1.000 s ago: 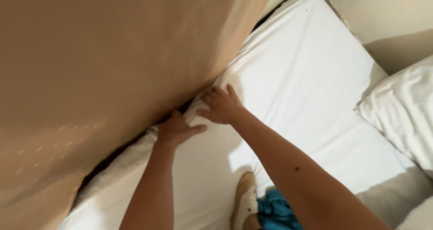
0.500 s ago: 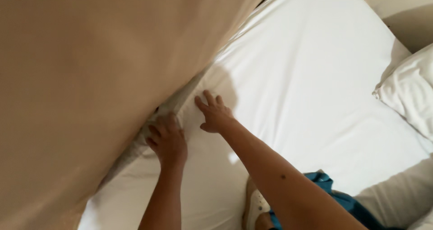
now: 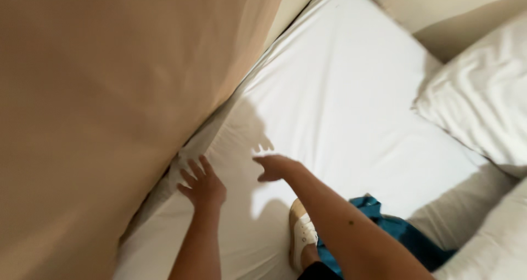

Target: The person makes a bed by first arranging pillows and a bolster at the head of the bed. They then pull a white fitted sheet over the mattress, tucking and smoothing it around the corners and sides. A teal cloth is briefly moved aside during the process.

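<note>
White fitted cotton bedsheet (image 3: pixel 351 104) — spread over the mattress, centre to upper right of frame, edge tucked against the tan padded headboard (image 3: pixel 110 104) at left. Left hand (image 3: pixel 204 185) spread flat on the tucked edge, right hand (image 3: pixel 276 167) hovering, fingers loose — 2 hands, nothing grasped. Soft, light, probably wrinkle-prone; best pinched at the edge.

A white fitted sheet (image 3: pixel 340 110) lies stretched smooth over the mattress, its left edge rumpled and tucked along the tan wall
</note>
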